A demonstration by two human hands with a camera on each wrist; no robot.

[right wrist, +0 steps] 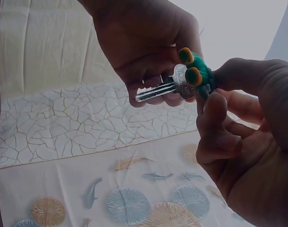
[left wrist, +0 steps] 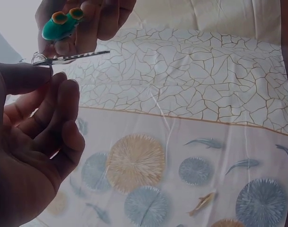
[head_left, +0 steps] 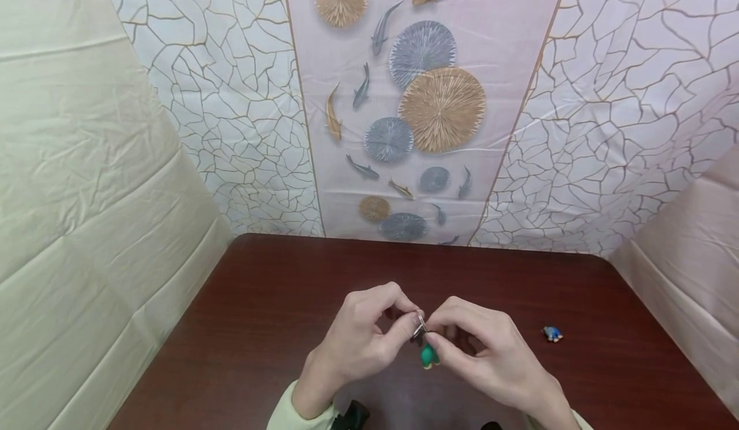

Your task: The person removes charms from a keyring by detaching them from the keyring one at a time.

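Above the table, my left hand (head_left: 366,340) pinches a thin metal key ring (head_left: 421,322) between thumb and forefinger. A silver key (right wrist: 160,90) is at the ring; its toothed blade sticks out from the fingertips in both wrist views. My right hand (head_left: 491,350) pinches the end of a small green charm (head_left: 428,355) close to the ring. In the right wrist view, two round orange-rimmed bumps show on the charm. The two hands' fingertips nearly meet. Fingers hide how charm and ring join.
A small blue figurine (head_left: 552,334) lies on the dark brown table (head_left: 277,301), right of my right hand. Patterned cloth (head_left: 398,180) hangs behind the table's far edge, with pale cloth at both sides. A black object (head_left: 353,414) shows by my left wrist.
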